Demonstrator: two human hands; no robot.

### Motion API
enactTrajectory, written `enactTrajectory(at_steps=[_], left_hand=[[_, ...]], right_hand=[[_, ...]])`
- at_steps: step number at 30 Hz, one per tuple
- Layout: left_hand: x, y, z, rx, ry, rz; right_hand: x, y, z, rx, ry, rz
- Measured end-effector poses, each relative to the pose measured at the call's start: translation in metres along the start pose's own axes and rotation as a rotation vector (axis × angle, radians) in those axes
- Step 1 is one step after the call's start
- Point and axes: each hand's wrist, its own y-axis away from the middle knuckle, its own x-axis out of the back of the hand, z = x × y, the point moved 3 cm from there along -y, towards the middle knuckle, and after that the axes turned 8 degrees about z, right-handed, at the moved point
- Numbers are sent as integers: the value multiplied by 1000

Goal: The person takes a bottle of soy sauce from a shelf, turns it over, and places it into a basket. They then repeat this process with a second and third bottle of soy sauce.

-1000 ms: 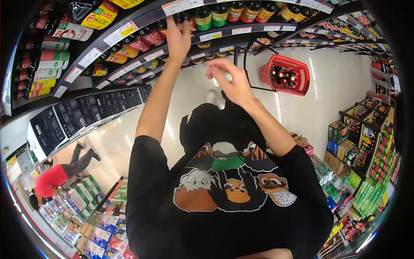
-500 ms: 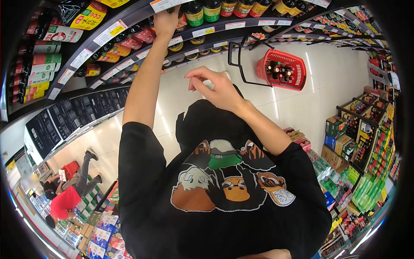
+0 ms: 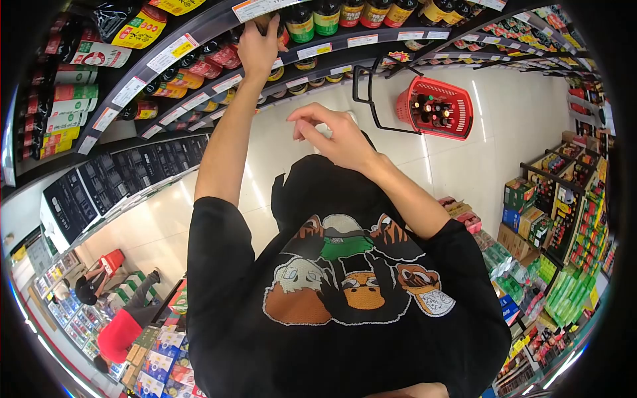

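Observation:
My left hand [image 3: 260, 48] reaches up to the shelf, its fingers closed around a dark bottle [image 3: 267, 24] that is mostly hidden by the hand and the shelf edge. Just right of it stand sauce bottles with green labels [image 3: 326, 20]. Further right, bottles with red and yellow labels [image 3: 375, 14] continue the row. In front of my body hangs my right hand [image 3: 330, 136], with nothing in it; the fingers are loosely bent and the thumb is apart from the palm.
A red shopping basket [image 3: 464, 126] with a black handle and several bottles stands on the floor to the right. Price tags [image 3: 174, 53] line the shelf edge. At lower left, a person in red [image 3: 123, 331] bends near stacked boxes. Stocked racks [image 3: 564, 199] stand at right.
My left hand has come slightly down and back from the shelf, and more of it shows. My right hand has hardly moved. The person in red has shifted down and to the right.

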Motion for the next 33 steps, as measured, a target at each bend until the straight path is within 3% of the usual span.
enactTrajectory(at_steps=[4, 8, 13, 15, 27, 30, 32, 33], left_hand=[[4, 18, 3, 12, 216, -24], [3, 26, -9, -103, 35, -60], [14, 36, 2, -168, 85, -39], [22, 43, 8, -103, 262, -34], [105, 91, 92, -11, 421, -167], [134, 99, 129, 28, 532, -208], [151, 97, 149, 56, 556, -253], [159, 97, 158, 86, 580, -306]], right_hand=[[0, 1, 4, -19, 2, -9], [1, 3, 10, 10, 12, -8], [10, 4, 10, -29, 7, 14], [15, 7, 12, -51, 6, 23], [23, 6, 30, -136, -59, 129], [36, 0, 12, -86, -80, 205], [47, -9, -5, 236, 111, 271], [49, -14, -12, 239, 111, 265]])
